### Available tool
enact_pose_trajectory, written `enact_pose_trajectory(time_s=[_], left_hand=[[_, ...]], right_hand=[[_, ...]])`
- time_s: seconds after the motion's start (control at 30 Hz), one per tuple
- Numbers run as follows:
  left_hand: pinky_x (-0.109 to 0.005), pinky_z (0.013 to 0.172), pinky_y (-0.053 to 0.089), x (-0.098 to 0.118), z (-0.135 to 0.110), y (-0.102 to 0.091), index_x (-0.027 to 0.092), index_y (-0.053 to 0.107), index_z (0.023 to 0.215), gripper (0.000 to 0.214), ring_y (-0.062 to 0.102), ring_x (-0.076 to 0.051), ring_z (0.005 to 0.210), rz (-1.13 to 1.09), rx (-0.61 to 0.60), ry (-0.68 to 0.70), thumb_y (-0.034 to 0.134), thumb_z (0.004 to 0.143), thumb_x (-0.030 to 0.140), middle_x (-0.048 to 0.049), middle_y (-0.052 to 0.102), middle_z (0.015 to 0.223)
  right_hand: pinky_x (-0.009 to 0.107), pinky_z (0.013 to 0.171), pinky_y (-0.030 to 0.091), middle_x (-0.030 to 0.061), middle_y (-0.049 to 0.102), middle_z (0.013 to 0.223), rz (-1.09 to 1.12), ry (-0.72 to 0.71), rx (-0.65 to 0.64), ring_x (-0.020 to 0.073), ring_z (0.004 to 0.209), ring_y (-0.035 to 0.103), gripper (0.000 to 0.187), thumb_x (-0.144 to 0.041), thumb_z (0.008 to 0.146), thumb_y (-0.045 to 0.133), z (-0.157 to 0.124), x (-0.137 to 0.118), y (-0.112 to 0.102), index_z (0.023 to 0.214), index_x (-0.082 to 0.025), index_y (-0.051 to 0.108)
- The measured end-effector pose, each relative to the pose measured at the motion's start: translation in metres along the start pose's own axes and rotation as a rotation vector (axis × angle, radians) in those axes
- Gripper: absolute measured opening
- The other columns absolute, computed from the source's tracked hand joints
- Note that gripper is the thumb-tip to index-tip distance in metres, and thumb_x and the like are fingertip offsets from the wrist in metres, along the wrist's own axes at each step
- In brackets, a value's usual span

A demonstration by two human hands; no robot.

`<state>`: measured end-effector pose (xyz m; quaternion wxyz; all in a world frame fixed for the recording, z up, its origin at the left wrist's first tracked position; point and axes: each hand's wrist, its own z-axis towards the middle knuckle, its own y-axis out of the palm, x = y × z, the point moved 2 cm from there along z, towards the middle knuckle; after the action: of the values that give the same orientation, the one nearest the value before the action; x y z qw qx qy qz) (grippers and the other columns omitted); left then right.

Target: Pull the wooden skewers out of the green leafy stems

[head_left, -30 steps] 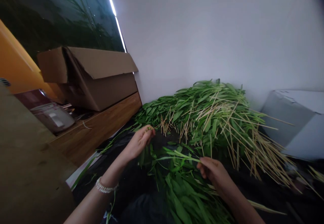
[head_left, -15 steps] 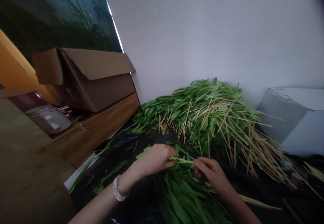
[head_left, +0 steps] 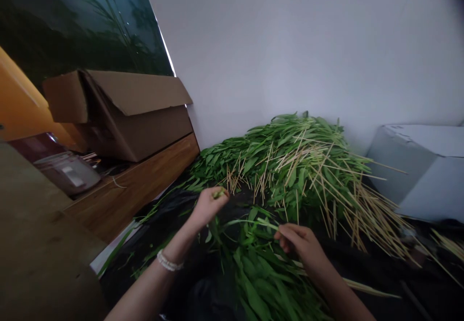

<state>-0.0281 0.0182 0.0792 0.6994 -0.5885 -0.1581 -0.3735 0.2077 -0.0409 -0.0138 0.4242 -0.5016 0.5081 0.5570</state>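
Observation:
My left hand (head_left: 208, 205), with a white beaded bracelet at the wrist, is closed around a small piece of green plant that shows at the fingertips. Lower and to the right, my right hand (head_left: 299, 241) pinches a pale green stem (head_left: 267, 223) pointing left. A gap separates the two hands. Beneath them, a bunch of long-leaved green stalks (head_left: 268, 280) lies on black plastic sheeting (head_left: 203, 282). Whether the leaves hanging below my left hand are joined to what it holds, I cannot tell.
A large heap of leafy stalks (head_left: 268, 139) with thin straw-coloured stems (head_left: 362, 210) rests against the white wall. At the right stands a white box (head_left: 416, 171). On the left, an open cardboard box (head_left: 145, 123) and a clear container (head_left: 72, 173) sit on a wooden ledge (head_left: 145, 181).
My left hand has pulled away from the stem, up and to the left, with green plant pieces in it. My right hand stays nearly in place, still pinching the stem.

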Motion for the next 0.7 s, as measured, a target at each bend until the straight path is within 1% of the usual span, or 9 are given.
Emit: enact_pose_trajectory(time_s=[0.07, 0.13, 0.2, 0.23, 0.3, 0.37, 0.53, 0.63, 0.7], left_hand=[[-0.025, 0.063, 0.041, -0.006, 0.007, -0.020, 0.015, 0.065, 0.076, 0.025, 0.055, -0.015, 0.066, -0.050, 0.067, -0.003, 0.044, 0.080, 0.028, -0.0013, 0.059, 0.069], [-0.028, 0.078, 0.042, -0.006, 0.010, -0.034, 0.017, 0.066, 0.078, 0.027, 0.057, -0.018, 0.083, -0.056, 0.087, 0.082, 0.045, 0.084, 0.032, -0.0041, 0.061, 0.084], [-0.029, 0.086, 0.041, -0.002, 0.009, -0.038, 0.017, 0.063, 0.080, 0.027, 0.056, -0.018, 0.092, -0.104, 0.077, 0.152, 0.042, 0.088, 0.034, -0.0051, 0.061, 0.092], [-0.029, 0.085, 0.042, 0.001, 0.007, -0.036, 0.018, 0.060, 0.083, 0.028, 0.057, -0.017, 0.089, -0.144, 0.060, 0.160, 0.039, 0.091, 0.034, -0.0045, 0.061, 0.090], [-0.026, 0.073, 0.045, 0.010, 0.002, -0.026, 0.018, 0.055, 0.089, 0.028, 0.057, -0.014, 0.075, -0.194, 0.008, 0.134, 0.033, 0.094, 0.035, -0.0013, 0.060, 0.078], [-0.024, 0.066, 0.044, 0.023, -0.004, -0.011, 0.018, 0.054, 0.093, 0.028, 0.056, -0.013, 0.067, -0.149, -0.057, 0.140, 0.032, 0.095, 0.035, 0.0007, 0.059, 0.072], [-0.024, 0.076, 0.043, 0.057, -0.019, 0.030, 0.019, 0.061, 0.098, 0.019, 0.061, -0.015, 0.084, 0.206, -0.287, 0.451, 0.048, 0.091, 0.031, -0.0028, 0.065, 0.091], [-0.025, 0.068, 0.043, 0.061, -0.021, 0.047, 0.021, 0.061, 0.101, 0.016, 0.062, -0.017, 0.080, 0.460, -0.361, 0.566, 0.051, 0.090, 0.026, -0.0028, 0.066, 0.087], [-0.025, 0.065, 0.042, 0.060, -0.021, 0.054, 0.020, 0.060, 0.096, 0.011, 0.063, -0.018, 0.076, 0.580, -0.383, 0.623, 0.054, 0.087, 0.024, -0.0021, 0.065, 0.082]], right_hand=[[0.022, 0.050, 0.036, -0.0004, 0.055, 0.052, 0.054, 0.001, 0.051, 0.0090, 0.048, 0.047, 0.042, -0.055, 0.072, 0.064, 0.003, 0.002, -0.005, 0.063, -0.015, 0.068], [0.022, 0.049, 0.036, -0.0004, 0.055, 0.052, 0.081, 0.010, 0.062, 0.0088, 0.048, 0.047, 0.042, -0.055, 0.072, 0.064, 0.004, 0.004, -0.006, 0.064, -0.015, 0.068], [0.022, 0.049, 0.035, -0.0006, 0.054, 0.051, 0.079, 0.019, 0.049, 0.0087, 0.047, 0.047, 0.043, -0.056, 0.071, 0.065, 0.004, 0.004, -0.003, 0.063, -0.014, 0.068], [0.022, 0.049, 0.035, -0.0007, 0.054, 0.051, 0.074, 0.021, 0.044, 0.0086, 0.047, 0.046, 0.043, -0.056, 0.071, 0.065, 0.004, 0.004, -0.002, 0.062, -0.014, 0.068], [0.022, 0.049, 0.035, -0.0009, 0.054, 0.050, 0.062, 0.020, 0.043, 0.0085, 0.047, 0.046, 0.044, -0.057, 0.070, 0.065, 0.003, 0.004, 0.001, 0.062, -0.014, 0.067], [0.022, 0.049, 0.035, -0.0008, 0.054, 0.050, 0.049, 0.016, 0.051, 0.0086, 0.047, 0.046, 0.045, -0.058, 0.070, 0.064, 0.003, 0.004, 0.002, 0.062, -0.014, 0.067], [0.023, 0.049, 0.036, -0.0006, 0.054, 0.050, -0.020, 0.003, 0.052, 0.0095, 0.047, 0.047, 0.048, -0.061, 0.069, 0.062, 0.001, -0.001, 0.002, 0.062, -0.014, 0.067], [0.023, 0.049, 0.037, -0.0008, 0.054, 0.049, -0.051, -0.022, 0.043, 0.0097, 0.047, 0.048, 0.048, -0.061, 0.070, 0.061, -0.001, -0.005, 0.004, 0.062, -0.015, 0.066], [0.023, 0.049, 0.037, -0.0010, 0.054, 0.049, -0.068, -0.030, 0.040, 0.0097, 0.046, 0.048, 0.048, -0.061, 0.071, 0.060, -0.002, -0.007, 0.006, 0.061, -0.015, 0.065]])
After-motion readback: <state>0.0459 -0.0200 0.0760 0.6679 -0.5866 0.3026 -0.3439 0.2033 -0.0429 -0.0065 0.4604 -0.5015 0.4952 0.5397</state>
